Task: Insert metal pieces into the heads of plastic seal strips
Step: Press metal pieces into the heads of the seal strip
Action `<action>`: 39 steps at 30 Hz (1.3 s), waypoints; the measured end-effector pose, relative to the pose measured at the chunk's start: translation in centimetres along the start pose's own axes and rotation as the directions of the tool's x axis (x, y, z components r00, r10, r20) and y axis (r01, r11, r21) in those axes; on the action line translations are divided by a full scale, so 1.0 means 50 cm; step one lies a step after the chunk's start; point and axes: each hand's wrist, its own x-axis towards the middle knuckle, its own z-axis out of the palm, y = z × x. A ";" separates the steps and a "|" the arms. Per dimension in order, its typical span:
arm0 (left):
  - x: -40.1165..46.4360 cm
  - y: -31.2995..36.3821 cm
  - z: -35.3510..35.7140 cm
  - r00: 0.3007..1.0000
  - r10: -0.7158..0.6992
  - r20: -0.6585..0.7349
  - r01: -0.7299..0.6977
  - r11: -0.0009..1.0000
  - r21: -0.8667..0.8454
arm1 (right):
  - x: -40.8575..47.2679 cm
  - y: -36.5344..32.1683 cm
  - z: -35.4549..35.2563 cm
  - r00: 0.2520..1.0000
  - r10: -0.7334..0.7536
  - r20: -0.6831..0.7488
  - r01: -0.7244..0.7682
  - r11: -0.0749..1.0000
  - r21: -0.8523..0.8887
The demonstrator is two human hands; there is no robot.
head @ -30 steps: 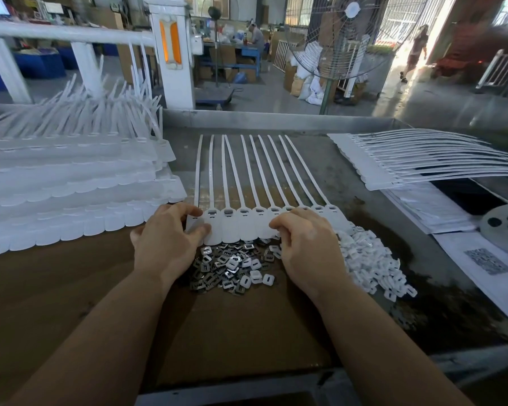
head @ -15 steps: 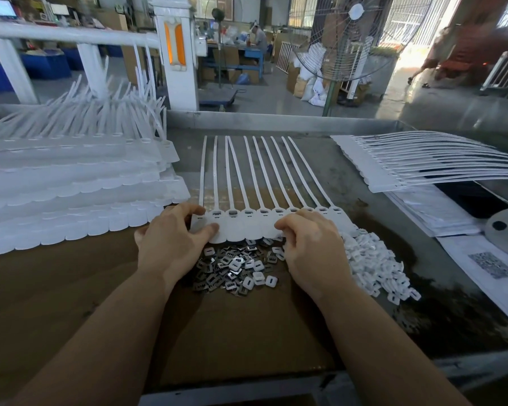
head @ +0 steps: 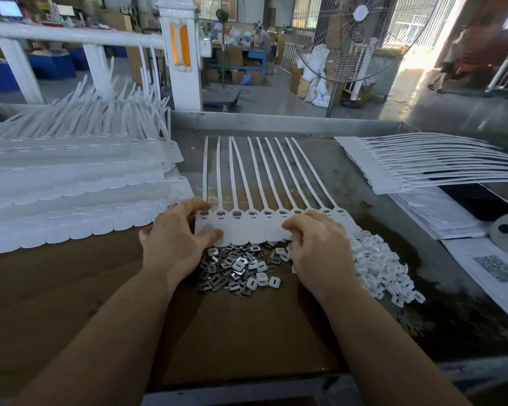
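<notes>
change: both hands sit about as 0.5 s ago on the strip row; L thumb now further over the leftmost head, view tipped a bit lower/closer.
landmark: row of seal strips (head: 248, 230), approx 10 joined side by side, flat on table (head: 320, 148), tails fanning away from the person.
strip heads: at near end of row; small slots show metal in most of them; a few at the right end hidden by the R hand, cannot tell.
left hand (head: 176, 241): at left end of row, thumb lying on the leftmost head, index curled over the far edge of same head; pinches it.
right hand (head: 317, 247): at right end of row, fingers bent down onto the heads, tips hidden; grip vs press cannot tell.
metal pieces (head: 235, 269): loose heap just near side of row, between the hands, touching the heads' near edge.
white caps (head: 384, 271): loose pile right of the metal heap, by R hand.
stacked strips (head: 71, 183): big layered pile left of row.
more strips (head: 423, 165): fanned stack right of row, well apart.
cardboard (head: 241, 332): brown sheet under heap and forearms, near side of row.
fan (head: 340, 39): standing beyond table's far edge.
</notes>
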 end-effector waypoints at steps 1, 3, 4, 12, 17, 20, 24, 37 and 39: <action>-0.001 0.000 -0.001 1.000 0.003 -0.002 -0.003 1.000 -0.003 | 0.000 0.000 0.000 1.000 0.004 0.001 -0.004 1.000 -0.002; -0.002 -0.001 -0.002 1.000 0.010 -0.006 -0.010 1.000 -0.012 | 0.001 0.001 0.000 1.000 0.013 0.013 -0.013 1.000 -0.011; -0.001 -0.001 -0.002 1.000 0.013 -0.005 -0.013 1.000 -0.021 | 0.001 0.002 0.001 1.000 0.016 0.019 -0.015 1.000 -0.016; -0.002 -0.001 -0.002 1.000 0.014 0.003 -0.014 1.000 -0.021 | 0.002 0.001 0.000 0.999 0.046 -0.004 -0.046 0.999 -0.020; -0.003 0.001 -0.002 1.000 0.025 0.003 -0.025 1.000 0.006 | -0.001 -0.004 -0.004 1.000 0.006 -0.002 -0.006 1.000 0.007; -0.005 0.005 -0.002 1.000 0.023 0.010 -0.023 0.999 0.041 | -0.003 -0.006 -0.007 0.997 -0.046 0.065 0.046 0.999 0.003; -0.007 0.010 -0.002 0.999 0.050 -0.005 -0.049 0.996 0.076 | -0.002 -0.008 -0.008 0.992 -0.080 0.100 0.080 0.997 0.011; -0.022 0.033 -0.025 0.821 0.429 0.376 -0.341 0.897 -0.281 | -0.003 -0.010 -0.008 0.991 -0.103 0.087 0.100 0.994 0.032; -0.020 0.031 -0.026 0.797 0.423 0.431 -0.333 0.903 -0.271 | -0.004 -0.009 -0.008 0.991 -0.108 0.072 0.106 0.994 0.035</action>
